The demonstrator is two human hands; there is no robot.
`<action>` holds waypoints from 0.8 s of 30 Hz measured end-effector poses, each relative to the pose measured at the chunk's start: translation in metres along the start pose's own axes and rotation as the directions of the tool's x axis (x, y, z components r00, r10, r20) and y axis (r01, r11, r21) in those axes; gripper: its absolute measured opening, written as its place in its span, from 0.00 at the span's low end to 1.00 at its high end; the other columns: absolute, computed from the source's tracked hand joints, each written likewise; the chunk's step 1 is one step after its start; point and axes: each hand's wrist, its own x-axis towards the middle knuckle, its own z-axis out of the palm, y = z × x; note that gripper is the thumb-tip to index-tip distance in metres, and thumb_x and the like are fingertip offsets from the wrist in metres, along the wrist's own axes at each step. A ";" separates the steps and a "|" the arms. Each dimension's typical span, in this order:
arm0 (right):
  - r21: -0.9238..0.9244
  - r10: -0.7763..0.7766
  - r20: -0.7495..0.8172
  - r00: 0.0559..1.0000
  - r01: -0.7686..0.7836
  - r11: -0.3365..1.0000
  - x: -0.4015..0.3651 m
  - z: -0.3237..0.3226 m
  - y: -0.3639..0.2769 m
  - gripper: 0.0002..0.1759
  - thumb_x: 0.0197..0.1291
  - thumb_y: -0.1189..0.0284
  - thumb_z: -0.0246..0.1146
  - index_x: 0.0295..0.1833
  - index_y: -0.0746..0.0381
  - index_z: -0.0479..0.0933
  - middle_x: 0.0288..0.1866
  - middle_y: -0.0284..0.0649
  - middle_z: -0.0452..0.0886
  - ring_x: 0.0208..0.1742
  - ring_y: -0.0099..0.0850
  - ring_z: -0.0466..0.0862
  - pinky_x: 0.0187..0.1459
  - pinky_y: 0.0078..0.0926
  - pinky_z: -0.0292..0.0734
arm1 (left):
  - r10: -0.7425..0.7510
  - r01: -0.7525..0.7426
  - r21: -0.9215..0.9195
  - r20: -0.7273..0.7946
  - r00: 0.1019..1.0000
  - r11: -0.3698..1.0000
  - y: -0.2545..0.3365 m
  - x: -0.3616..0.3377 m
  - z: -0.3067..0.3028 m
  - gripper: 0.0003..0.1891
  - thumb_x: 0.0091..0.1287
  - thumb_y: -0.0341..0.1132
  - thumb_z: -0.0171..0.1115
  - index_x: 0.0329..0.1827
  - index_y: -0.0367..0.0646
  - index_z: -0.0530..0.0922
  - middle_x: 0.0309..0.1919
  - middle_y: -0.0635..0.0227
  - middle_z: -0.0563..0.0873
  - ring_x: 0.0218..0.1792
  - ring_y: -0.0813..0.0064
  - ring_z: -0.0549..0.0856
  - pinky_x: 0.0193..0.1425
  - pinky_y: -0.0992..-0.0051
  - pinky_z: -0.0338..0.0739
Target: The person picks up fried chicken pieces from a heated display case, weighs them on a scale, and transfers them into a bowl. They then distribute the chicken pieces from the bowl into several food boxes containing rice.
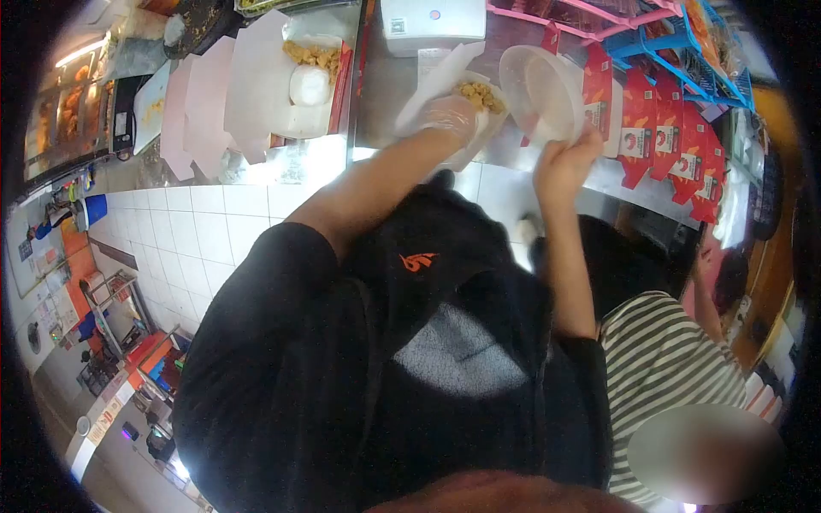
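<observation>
My right hand (571, 162) grips the rim of a translucent white plastic tub (517, 77), which is tilted beside a small food box. My left hand (451, 117), in a clear plastic glove, reaches into that open paper box (475, 147), close to the golden-brown fried pieces (481, 97) in it. Its fingers are mostly hidden by the hand itself and the box flap. Further left, another open box (248, 107) holds fried pieces and a white round lump (310, 86).
Flattened red cartons (637, 128) stand along the counter's right side. Pink and blue plastic baskets (680, 51) sit behind them. A white box (433, 27) is at the back. A person in a striped shirt (667, 359) is close on my right.
</observation>
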 end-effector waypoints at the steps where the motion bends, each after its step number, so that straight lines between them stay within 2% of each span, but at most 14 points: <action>1: -0.031 0.012 0.017 1.000 -0.012 0.999 -0.003 -0.002 -0.003 0.24 0.54 0.85 0.52 0.58 0.72 0.56 0.47 0.62 0.71 0.39 0.54 0.80 0.43 0.44 0.75 | 0.025 -0.025 0.015 0.022 0.999 1.000 0.001 0.003 0.003 0.13 0.64 0.35 0.52 0.45 0.39 0.81 0.42 0.54 0.86 0.44 0.58 0.86 0.48 0.62 0.79; 2: -0.025 0.019 0.015 1.000 -0.018 1.000 -0.006 -0.005 -0.006 0.24 0.54 0.85 0.52 0.58 0.72 0.56 0.47 0.62 0.71 0.39 0.54 0.80 0.43 0.44 0.75 | 0.022 -0.023 0.023 0.026 0.999 0.999 0.003 0.006 0.007 0.13 0.64 0.35 0.52 0.45 0.39 0.81 0.42 0.54 0.86 0.44 0.58 0.86 0.48 0.62 0.79; 4: 0.074 0.179 0.037 0.983 -0.181 0.981 -0.010 -0.011 -0.013 0.25 0.55 0.85 0.51 0.59 0.73 0.53 0.49 0.62 0.69 0.43 0.51 0.80 0.48 0.41 0.75 | -0.007 -0.008 -0.136 -0.112 0.994 0.991 0.008 0.008 0.007 0.14 0.65 0.36 0.52 0.47 0.41 0.81 0.42 0.55 0.86 0.45 0.58 0.86 0.47 0.61 0.79; 8: 0.177 0.240 0.025 0.970 -0.241 0.954 -0.024 -0.016 -0.004 0.26 0.55 0.86 0.49 0.59 0.74 0.51 0.52 0.60 0.67 0.52 0.46 0.76 0.56 0.36 0.71 | 0.061 -0.068 -0.053 -0.110 0.992 0.996 0.008 -0.009 0.003 0.14 0.64 0.36 0.52 0.44 0.41 0.83 0.40 0.55 0.86 0.44 0.56 0.86 0.46 0.59 0.79; 10: 0.133 0.236 0.036 0.971 -0.239 0.962 -0.034 -0.030 -0.002 0.26 0.55 0.86 0.49 0.60 0.74 0.50 0.53 0.58 0.66 0.53 0.44 0.75 0.57 0.35 0.70 | 0.041 -0.042 0.028 0.035 0.999 0.999 0.003 -0.018 0.027 0.13 0.63 0.35 0.52 0.41 0.40 0.84 0.40 0.53 0.86 0.42 0.55 0.86 0.46 0.57 0.79; 11: 0.088 0.224 0.040 0.974 -0.227 0.970 -0.037 -0.035 -0.002 0.27 0.54 0.86 0.48 0.60 0.74 0.50 0.54 0.57 0.65 0.55 0.42 0.73 0.57 0.34 0.69 | 0.037 -0.038 0.025 0.032 0.999 0.999 0.002 -0.017 0.036 0.13 0.63 0.35 0.52 0.41 0.40 0.84 0.40 0.53 0.86 0.42 0.55 0.86 0.46 0.57 0.79; 13: 0.113 0.235 0.037 0.971 -0.238 0.965 -0.045 -0.037 0.001 0.28 0.54 0.86 0.48 0.61 0.74 0.50 0.54 0.57 0.64 0.55 0.41 0.72 0.58 0.34 0.68 | -0.028 0.017 0.071 0.149 0.988 0.997 0.006 -0.010 0.053 0.13 0.62 0.35 0.53 0.39 0.40 0.84 0.41 0.51 0.86 0.42 0.53 0.86 0.46 0.57 0.79; 14: 0.135 0.253 0.032 0.967 -0.255 0.958 -0.049 -0.038 0.002 0.28 0.53 0.86 0.47 0.61 0.74 0.49 0.55 0.56 0.62 0.56 0.40 0.71 0.58 0.33 0.67 | -0.037 0.028 0.064 0.138 0.990 0.998 0.008 -0.006 0.060 0.13 0.62 0.35 0.53 0.39 0.40 0.84 0.41 0.51 0.86 0.42 0.53 0.86 0.46 0.57 0.79; 16: 0.093 0.288 0.033 0.957 -0.290 0.953 -0.060 -0.046 0.003 0.28 0.53 0.86 0.47 0.61 0.74 0.49 0.55 0.56 0.62 0.56 0.40 0.71 0.59 0.33 0.66 | 0.253 -0.260 0.058 0.104 0.962 0.964 0.012 0.000 0.068 0.13 0.61 0.35 0.54 0.40 0.40 0.84 0.40 0.50 0.86 0.41 0.55 0.86 0.46 0.58 0.78; 18: 0.067 0.302 0.030 0.953 -0.303 0.951 -0.058 -0.033 -0.007 0.28 0.52 0.86 0.47 0.61 0.73 0.49 0.55 0.56 0.62 0.56 0.41 0.71 0.60 0.34 0.66 | 0.225 -0.224 -0.188 -0.016 0.974 0.956 0.020 -0.003 0.041 0.12 0.59 0.36 0.55 0.37 0.39 0.83 0.35 0.50 0.85 0.38 0.54 0.85 0.44 0.57 0.78; 20: 0.367 0.434 -0.160 0.886 -0.355 0.860 -0.060 -0.028 -0.018 0.29 0.52 0.84 0.47 0.61 0.73 0.48 0.56 0.56 0.60 0.55 0.40 0.70 0.61 0.33 0.65 | 0.373 -0.399 -0.370 -0.144 0.917 0.839 0.016 -0.015 0.048 0.12 0.59 0.36 0.55 0.39 0.38 0.80 0.31 0.51 0.84 0.35 0.51 0.84 0.42 0.54 0.76; 21: 0.387 0.489 -0.175 0.854 -0.397 0.832 -0.071 -0.022 -0.001 0.30 0.53 0.82 0.48 0.62 0.73 0.47 0.57 0.55 0.60 0.53 0.38 0.70 0.59 0.33 0.67 | 0.394 -0.421 -0.387 -0.151 0.906 0.820 0.015 -0.040 0.023 0.11 0.59 0.35 0.54 0.40 0.38 0.78 0.31 0.50 0.83 0.36 0.50 0.83 0.43 0.55 0.76; 23: 0.104 0.292 -0.117 0.949 -0.281 0.954 -0.055 -0.023 -0.015 0.31 0.53 0.81 0.48 0.63 0.71 0.46 0.57 0.53 0.61 0.52 0.35 0.71 0.50 0.28 0.73 | 0.393 -0.430 -0.401 -0.174 0.903 0.809 0.003 -0.097 -0.018 0.11 0.60 0.35 0.53 0.41 0.39 0.76 0.32 0.50 0.82 0.37 0.50 0.83 0.44 0.55 0.75; 24: 0.122 0.273 -0.110 0.956 -0.259 0.958 -0.050 -0.021 -0.032 0.31 0.53 0.81 0.48 0.63 0.71 0.46 0.57 0.53 0.61 0.52 0.35 0.71 0.50 0.28 0.73 | 0.402 -0.464 -0.491 -0.233 0.886 0.737 -0.010 -0.119 -0.027 0.10 0.60 0.34 0.53 0.42 0.39 0.74 0.34 0.49 0.82 0.38 0.50 0.82 0.45 0.56 0.75</action>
